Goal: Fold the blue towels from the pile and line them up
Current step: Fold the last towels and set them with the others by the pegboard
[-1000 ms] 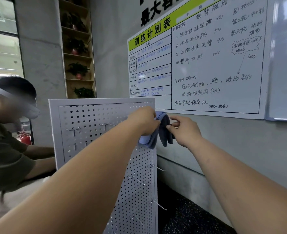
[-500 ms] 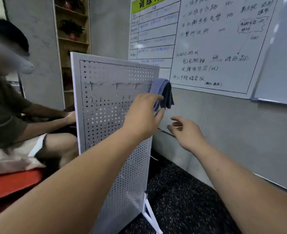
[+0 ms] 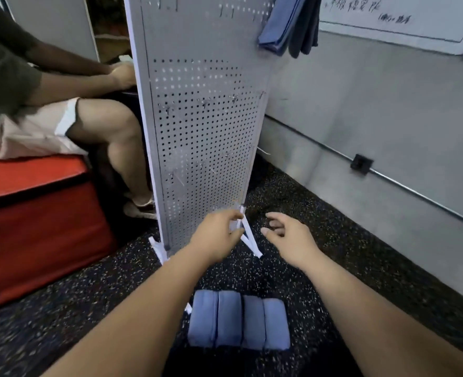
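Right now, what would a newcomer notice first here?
Four folded blue towels lie side by side on the speckled floor, bottom centre. Behind them stands a grey pegboard panel with a draped blue towel at its upper right edge. The left hand and right hand hover empty near its foot.

This looks like a gym or training room: a black speckled rubber floor point(image 3: 320, 268), a red padded block point(image 3: 34, 213) with a person point(image 3: 21, 85) seated on it, a bare grey wall point(image 3: 374, 104) carrying a handwritten whiteboard point(image 3: 388, 17), and a freestanding white pegboard point(image 3: 203, 131).
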`<state>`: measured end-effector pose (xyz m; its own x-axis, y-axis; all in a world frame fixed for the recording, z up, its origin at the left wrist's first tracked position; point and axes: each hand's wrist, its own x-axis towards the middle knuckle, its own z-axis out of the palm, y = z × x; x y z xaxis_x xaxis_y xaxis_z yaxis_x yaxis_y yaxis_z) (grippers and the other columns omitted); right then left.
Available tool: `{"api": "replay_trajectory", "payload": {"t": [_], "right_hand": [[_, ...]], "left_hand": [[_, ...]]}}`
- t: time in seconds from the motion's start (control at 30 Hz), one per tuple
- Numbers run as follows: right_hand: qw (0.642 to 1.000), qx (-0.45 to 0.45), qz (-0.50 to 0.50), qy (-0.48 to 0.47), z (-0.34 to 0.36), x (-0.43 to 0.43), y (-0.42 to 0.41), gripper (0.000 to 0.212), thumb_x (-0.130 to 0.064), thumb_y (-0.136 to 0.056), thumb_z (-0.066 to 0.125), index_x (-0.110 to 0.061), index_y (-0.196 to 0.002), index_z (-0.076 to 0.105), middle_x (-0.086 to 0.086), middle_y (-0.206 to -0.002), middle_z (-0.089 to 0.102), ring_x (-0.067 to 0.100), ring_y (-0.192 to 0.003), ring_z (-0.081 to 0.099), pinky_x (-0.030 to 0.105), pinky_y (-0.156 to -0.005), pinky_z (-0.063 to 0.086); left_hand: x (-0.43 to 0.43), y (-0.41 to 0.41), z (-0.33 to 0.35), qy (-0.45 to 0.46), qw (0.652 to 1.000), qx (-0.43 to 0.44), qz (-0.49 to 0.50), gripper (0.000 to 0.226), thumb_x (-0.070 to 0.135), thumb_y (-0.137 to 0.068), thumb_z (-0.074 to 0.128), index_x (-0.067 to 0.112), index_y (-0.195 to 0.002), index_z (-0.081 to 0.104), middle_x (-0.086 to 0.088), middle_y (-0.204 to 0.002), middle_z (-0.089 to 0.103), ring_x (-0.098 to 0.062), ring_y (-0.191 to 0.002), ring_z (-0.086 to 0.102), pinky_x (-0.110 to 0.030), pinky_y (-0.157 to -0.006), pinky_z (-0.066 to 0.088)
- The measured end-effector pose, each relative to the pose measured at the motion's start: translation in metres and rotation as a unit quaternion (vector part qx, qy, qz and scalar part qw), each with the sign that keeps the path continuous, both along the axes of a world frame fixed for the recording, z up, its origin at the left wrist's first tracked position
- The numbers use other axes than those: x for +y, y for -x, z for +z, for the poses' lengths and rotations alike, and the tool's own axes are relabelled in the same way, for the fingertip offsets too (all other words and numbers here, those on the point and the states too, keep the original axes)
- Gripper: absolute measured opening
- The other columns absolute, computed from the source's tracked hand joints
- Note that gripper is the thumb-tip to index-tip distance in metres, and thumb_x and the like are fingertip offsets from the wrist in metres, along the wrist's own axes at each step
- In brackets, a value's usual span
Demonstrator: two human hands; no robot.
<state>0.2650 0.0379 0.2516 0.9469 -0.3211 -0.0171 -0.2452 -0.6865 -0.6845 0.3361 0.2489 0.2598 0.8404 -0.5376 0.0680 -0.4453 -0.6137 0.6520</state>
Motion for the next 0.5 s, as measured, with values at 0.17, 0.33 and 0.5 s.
{"api": "replay_trajectory", "payload": {"t": [0.17,0.33,0.5], "right_hand": [[0.996,0.089,0.005,-0.027,-0.068,0.011,0.018,0.052,-0.041,-0.094,0.077,-0.031,-0.143,0.062,-0.004,-0.124,0.071,0.012,-0.103,0.069,0.034,-0.101,0.055],[0.98,0.197,0.019,-0.028,-0.149,0.018,0.038,0.057,-0.039,-0.097,0.074,-0.029,-0.15,0.057,0.004,-0.135,0.068,0.02,-0.116,0.068,0.037,-0.101,0.055],[0.946,0.308,0.09,0.043,-0.209,0.022,0.035,0.07,-0.044,-0.1,0.069,-0.025,-0.161,0.039,0.006,-0.151,0.054,0.027,-0.132,0.056,0.04,-0.108,0.048]], "left_hand": [[0.016,0.013,-0.08,-0.042,0.996,0.083,0.01,0.037,0.033,-0.101,0.068,0.022,-0.137,0.067,0.001,-0.136,0.07,-0.02,-0.127,0.063,-0.032,-0.108,0.049],[0.032,0.027,-0.157,-0.079,0.982,0.17,0.033,0.037,0.035,-0.099,0.068,0.025,-0.136,0.067,0.0,-0.135,0.07,-0.021,-0.123,0.065,-0.034,-0.105,0.051],[0.039,0.032,-0.207,-0.152,0.962,0.224,0.032,0.045,0.035,-0.097,0.067,0.031,-0.142,0.062,-0.003,-0.144,0.062,-0.028,-0.127,0.062,-0.04,-0.106,0.051]]}}
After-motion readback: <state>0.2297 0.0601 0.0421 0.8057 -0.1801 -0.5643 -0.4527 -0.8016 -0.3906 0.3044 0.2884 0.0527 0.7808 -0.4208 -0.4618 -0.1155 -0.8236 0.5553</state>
